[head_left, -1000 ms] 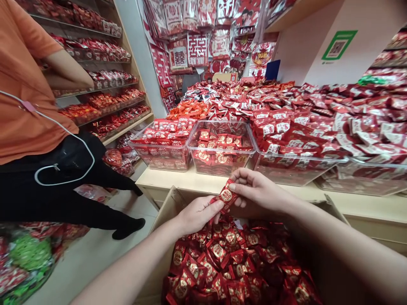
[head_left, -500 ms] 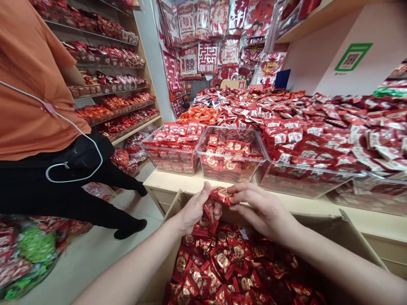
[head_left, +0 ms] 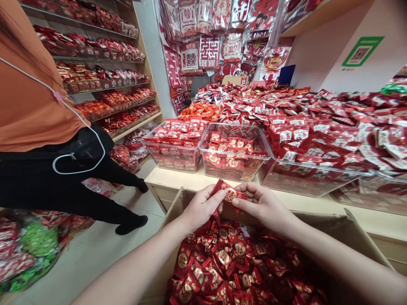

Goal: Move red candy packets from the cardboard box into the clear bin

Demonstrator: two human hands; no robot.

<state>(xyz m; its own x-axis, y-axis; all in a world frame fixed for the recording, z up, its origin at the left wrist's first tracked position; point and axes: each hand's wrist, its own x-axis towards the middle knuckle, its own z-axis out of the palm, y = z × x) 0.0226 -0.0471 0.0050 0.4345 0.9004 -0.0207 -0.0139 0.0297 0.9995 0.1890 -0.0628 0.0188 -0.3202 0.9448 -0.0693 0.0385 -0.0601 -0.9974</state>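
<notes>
A red wrapped candy (head_left: 230,194) with a round gold emblem is pinched between both hands above the box, its printed face turned up toward me. My left hand (head_left: 203,206) is closed on its left end, and a bit of red wrapper shows under those fingers. On the right end of the same candy, my right hand (head_left: 259,202) grips with thumb and fingers. Below lies a heap of similar red candies (head_left: 222,258) inside an open cardboard box (head_left: 345,228).
Clear plastic bins (head_left: 235,159) of red packets line the pale counter (head_left: 178,180) past the box. A person in an orange top (head_left: 34,97) stands at left beside stocked shelves (head_left: 104,57). Bagged goods (head_left: 34,241) lie on the floor.
The candy between my hands has turned so its emblem faces up, and my left fingers have closed over its end. The standing person has shifted slightly.
</notes>
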